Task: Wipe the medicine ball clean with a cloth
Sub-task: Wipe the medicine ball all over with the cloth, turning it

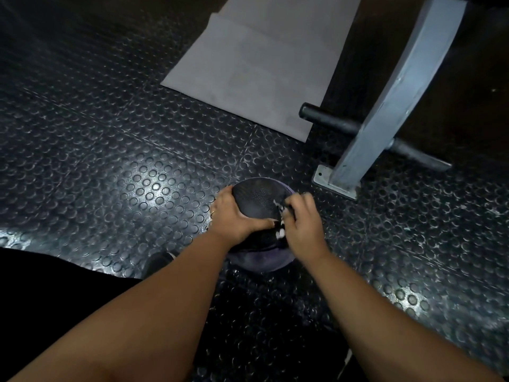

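A dark, textured medicine ball (259, 201) with a purple lower part rests on the studded rubber floor. My left hand (231, 215) lies flat against its left side, fingers wrapped over the top, holding it steady. My right hand (301, 223) presses on the right side of the ball, fingers closed on a dark cloth (281, 216) with pale spots. Most of the cloth is hidden under that hand.
A grey metal machine post (385, 106) with a bolted base plate and a black crossbar (330, 121) stands just right of the ball. A grey mat (253, 64) lies beyond it. My dark shoe (158, 263) sits left of the ball. Black studded flooring (110, 161) surrounds everything.
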The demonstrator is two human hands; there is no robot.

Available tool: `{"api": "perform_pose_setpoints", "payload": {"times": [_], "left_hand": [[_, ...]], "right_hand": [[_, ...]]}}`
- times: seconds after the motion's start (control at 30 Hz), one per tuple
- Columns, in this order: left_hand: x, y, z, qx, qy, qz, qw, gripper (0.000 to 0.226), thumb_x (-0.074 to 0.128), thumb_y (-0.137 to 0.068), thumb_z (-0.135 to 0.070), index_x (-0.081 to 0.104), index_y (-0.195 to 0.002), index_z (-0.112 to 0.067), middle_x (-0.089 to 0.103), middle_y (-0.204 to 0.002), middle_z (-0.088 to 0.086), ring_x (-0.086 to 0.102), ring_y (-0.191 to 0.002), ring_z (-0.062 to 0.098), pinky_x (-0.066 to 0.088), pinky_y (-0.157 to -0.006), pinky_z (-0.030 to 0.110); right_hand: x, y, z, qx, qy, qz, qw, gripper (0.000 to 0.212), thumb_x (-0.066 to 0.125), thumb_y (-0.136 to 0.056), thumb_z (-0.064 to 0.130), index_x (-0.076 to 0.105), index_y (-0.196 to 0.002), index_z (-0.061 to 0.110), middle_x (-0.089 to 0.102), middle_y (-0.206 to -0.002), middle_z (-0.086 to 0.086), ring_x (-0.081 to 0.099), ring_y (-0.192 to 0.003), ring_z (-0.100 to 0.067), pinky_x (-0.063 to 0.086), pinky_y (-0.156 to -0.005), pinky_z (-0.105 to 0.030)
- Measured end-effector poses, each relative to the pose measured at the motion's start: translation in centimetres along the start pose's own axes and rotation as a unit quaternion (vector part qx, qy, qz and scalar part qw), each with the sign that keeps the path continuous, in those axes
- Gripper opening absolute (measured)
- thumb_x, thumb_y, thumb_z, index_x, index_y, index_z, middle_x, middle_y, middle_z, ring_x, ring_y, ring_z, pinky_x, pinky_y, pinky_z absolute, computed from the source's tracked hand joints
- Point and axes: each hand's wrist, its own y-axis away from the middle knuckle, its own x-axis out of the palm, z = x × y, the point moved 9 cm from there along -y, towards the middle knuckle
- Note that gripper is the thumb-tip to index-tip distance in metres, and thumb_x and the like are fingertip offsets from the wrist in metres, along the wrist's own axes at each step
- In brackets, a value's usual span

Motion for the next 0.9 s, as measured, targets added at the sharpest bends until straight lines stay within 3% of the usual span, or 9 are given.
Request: {"api": "perform_pose_setpoints", "payload": {"times": [0.07, 0.2, 0.3, 0.43, 0.57, 0.7, 0.8, 0.9], "left_hand": [[0.2, 0.1, -0.3, 0.011, -0.021, 0.002, 1.0, 0.132, 0.084, -0.025, -0.071, 0.039, -0.138, -0.021, 0.041, -0.132, -0.001, 0.042, -0.128, 0.022, 0.042, -0.109, 0.047], [1.3, 0.9, -1.3, 0.045, -0.112, 0.029, 0.992, 0.147, 0.079, -0.028, -0.08, 0.026, -0.151, -0.018, 0.034, -0.149, 0.001, 0.029, -0.141, 0.025, 0.032, -0.116, 0.048], [1.9, 0.5, -2.4, 0.046, -0.133, 0.039, 0.989, 0.147, 0.074, -0.031, -0.081, 0.021, -0.153, -0.019, 0.03, -0.153, 0.0, 0.026, -0.142, 0.025, 0.031, -0.116, 0.048], [2.2, -0.8, -2.8, 0.027, -0.12, 0.058, 0.991, 0.135, 0.09, -0.043, -0.063, 0.024, -0.153, -0.021, 0.033, -0.149, 0.0, 0.029, -0.139, 0.026, 0.033, -0.115, 0.049], [2.8, -0.8, -3.0, 0.017, -0.124, 0.066, 0.99, 0.146, 0.075, -0.025, -0.081, 0.026, -0.151, -0.025, 0.034, -0.15, -0.004, 0.027, -0.14, 0.026, 0.033, -0.113, 0.055], [3.3, -0.4, -3.5, 0.007, -0.13, 0.053, 0.99, 0.149, 0.071, -0.022, -0.085, 0.024, -0.151, -0.026, 0.032, -0.152, -0.004, 0.026, -0.141, 0.026, 0.033, -0.111, 0.059], [3.1, 0.0, -3.1, 0.0, -0.113, 0.046, 0.992, 0.149, 0.079, -0.03, -0.08, 0.02, -0.154, -0.023, 0.027, -0.155, -0.001, 0.022, -0.144, 0.028, 0.031, -0.114, 0.058], [2.8, 0.3, -2.7, 0.006, -0.115, 0.027, 0.993, 0.14, 0.088, -0.041, -0.071, 0.021, -0.153, -0.021, 0.028, -0.154, 0.003, 0.024, -0.143, 0.028, 0.03, -0.116, 0.053]], "right_hand": [[0.7, -3.2, -0.7, 0.02, 0.035, 0.02, 0.999, 0.009, 0.052, -0.091, 0.01, 0.057, -0.098, 0.006, 0.041, -0.096, -0.003, 0.048, -0.083, -0.02, 0.04, -0.071, -0.031], [3.2, -8.7, -3.3, 0.089, 0.086, 0.118, 0.985, 0.022, 0.049, -0.095, 0.013, 0.059, -0.113, 0.008, 0.044, -0.105, -0.009, 0.051, -0.095, -0.029, 0.033, -0.074, -0.025], [3.5, -9.9, -4.8, 0.122, 0.099, 0.141, 0.977, 0.027, 0.044, -0.098, 0.016, 0.059, -0.119, 0.008, 0.047, -0.114, -0.016, 0.051, -0.101, -0.031, 0.035, -0.081, -0.027], [1.7, -7.8, -5.1, 0.121, 0.088, 0.104, 0.983, 0.025, 0.04, -0.1, 0.016, 0.055, -0.117, 0.006, 0.046, -0.11, -0.016, 0.051, -0.095, -0.029, 0.037, -0.079, -0.031], [-1.2, -2.8, -4.9, 0.118, 0.052, 0.013, 0.992, 0.013, 0.042, -0.098, 0.009, 0.051, -0.104, 0.002, 0.043, -0.102, -0.011, 0.046, -0.083, -0.021, 0.035, -0.07, -0.031], [-2.5, 1.9, -5.1, 0.178, 0.037, -0.073, 0.981, 0.008, 0.042, -0.097, 0.007, 0.048, -0.101, 0.005, 0.042, -0.103, -0.006, 0.045, -0.082, -0.018, 0.032, -0.069, -0.026], [-1.8, 4.8, -4.7, 0.21, 0.029, -0.079, 0.974, 0.002, 0.043, -0.096, 0.008, 0.043, -0.098, 0.006, 0.037, -0.102, -0.004, 0.043, -0.084, -0.019, 0.032, -0.071, -0.029], [-0.7, 7.1, -3.3, 0.171, 0.022, -0.034, 0.984, 0.01, 0.043, -0.096, 0.009, 0.034, -0.092, 0.013, 0.034, -0.102, -0.004, 0.04, -0.081, -0.019, 0.03, -0.07, -0.029]]}}
